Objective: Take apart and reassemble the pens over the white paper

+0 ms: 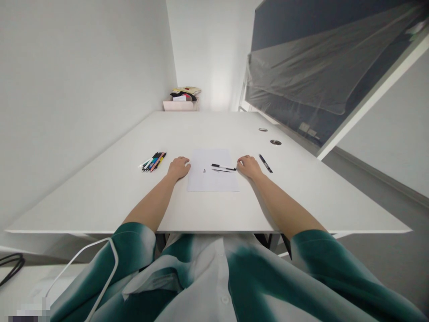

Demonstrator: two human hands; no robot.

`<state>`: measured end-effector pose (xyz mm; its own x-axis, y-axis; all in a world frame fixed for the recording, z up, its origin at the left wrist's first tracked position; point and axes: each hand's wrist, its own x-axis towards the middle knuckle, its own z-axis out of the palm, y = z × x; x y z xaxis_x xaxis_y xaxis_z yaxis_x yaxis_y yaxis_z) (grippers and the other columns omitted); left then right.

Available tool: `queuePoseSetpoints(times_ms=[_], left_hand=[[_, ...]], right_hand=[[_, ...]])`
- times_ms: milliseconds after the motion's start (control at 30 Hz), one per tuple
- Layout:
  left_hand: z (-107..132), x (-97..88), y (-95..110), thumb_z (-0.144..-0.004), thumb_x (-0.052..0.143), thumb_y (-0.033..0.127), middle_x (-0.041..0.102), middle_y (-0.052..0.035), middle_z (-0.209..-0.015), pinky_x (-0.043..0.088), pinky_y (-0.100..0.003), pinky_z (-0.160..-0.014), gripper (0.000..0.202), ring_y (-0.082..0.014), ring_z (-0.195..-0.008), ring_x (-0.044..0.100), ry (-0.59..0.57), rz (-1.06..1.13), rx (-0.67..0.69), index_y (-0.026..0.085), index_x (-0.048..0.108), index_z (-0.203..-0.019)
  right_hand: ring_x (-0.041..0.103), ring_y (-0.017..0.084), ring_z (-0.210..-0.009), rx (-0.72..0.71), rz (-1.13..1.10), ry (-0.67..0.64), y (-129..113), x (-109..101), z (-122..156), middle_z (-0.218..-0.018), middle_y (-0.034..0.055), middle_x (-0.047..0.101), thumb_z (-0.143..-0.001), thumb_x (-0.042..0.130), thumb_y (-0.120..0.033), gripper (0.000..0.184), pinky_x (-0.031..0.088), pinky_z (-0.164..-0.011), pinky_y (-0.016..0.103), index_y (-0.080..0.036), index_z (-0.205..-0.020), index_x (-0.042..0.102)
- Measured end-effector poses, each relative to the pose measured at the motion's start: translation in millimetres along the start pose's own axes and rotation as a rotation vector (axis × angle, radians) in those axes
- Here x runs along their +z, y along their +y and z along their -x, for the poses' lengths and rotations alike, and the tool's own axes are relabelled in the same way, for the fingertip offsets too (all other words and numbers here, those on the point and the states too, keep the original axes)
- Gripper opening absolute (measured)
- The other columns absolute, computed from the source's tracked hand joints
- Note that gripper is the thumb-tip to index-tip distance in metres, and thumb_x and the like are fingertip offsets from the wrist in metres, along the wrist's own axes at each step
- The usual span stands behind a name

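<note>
Lying across the sheet (213,181), a pen (223,167) is seen beside a mark too small to be read. The left hand (178,168) is laid at the sheet's left edge, fingers curled, nothing held. The right hand (250,166) is set at its right edge, fingertips at the pen's end; a grip cannot be told. The sheet is borne by a white table (208,129) between white walls (67,89).

Teal/wht tie-dye shirt (234,277) w/ short sleeves (315,255), wht buttons (225,298).
</note>
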<state>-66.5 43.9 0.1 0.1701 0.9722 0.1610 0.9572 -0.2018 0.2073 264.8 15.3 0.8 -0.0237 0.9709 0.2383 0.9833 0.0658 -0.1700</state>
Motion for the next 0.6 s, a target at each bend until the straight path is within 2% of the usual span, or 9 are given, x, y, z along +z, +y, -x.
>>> queuePoseSetpoints(times_ms=[433,500,600], left_hand=[[-1.2,3.7,-2.0,-0.092,0.043,0.035,0.060,-0.0077,-0.134,0.044,-0.040,-0.103,0.039,-0.0265,-0.120,0.055,0.026,-0.025,0.012,0.022,0.064,-0.122],[0.8,2.9,2.5,-0.093,0.041,0.034,0.061,-0.0084,-0.133,0.043,-0.041,-0.103,0.039,-0.0265,-0.121,0.054,0.065,-0.044,0.045,0.022,0.064,-0.123],[8.0,1.2,19.3,-0.094,0.041,0.034,0.058,-0.0102,-0.137,0.039,-0.044,-0.108,0.041,-0.0264,-0.127,0.050,0.157,-0.062,0.181,0.019,0.061,-0.127]], right_hand=[[0.057,0.028,-0.111,0.002,-0.023,-0.003,1.6,0.8,0.7,-0.122,0.0156,0.063,-0.090,0.046,-0.026,0.035,0.042,-0.095,0.035,-0.015,-0.115,0.069],[0.058,0.029,-0.110,0.000,-0.025,0.022,1.2,0.4,1.6,-0.123,0.0163,0.063,-0.091,0.046,-0.028,0.037,0.042,-0.095,0.037,-0.014,-0.118,0.067],[0.057,0.030,-0.110,-0.041,-0.030,0.080,-1.5,-0.8,2.3,-0.123,0.0161,0.062,-0.091,0.048,-0.029,0.037,0.041,-0.095,0.040,-0.015,-0.119,0.066]])
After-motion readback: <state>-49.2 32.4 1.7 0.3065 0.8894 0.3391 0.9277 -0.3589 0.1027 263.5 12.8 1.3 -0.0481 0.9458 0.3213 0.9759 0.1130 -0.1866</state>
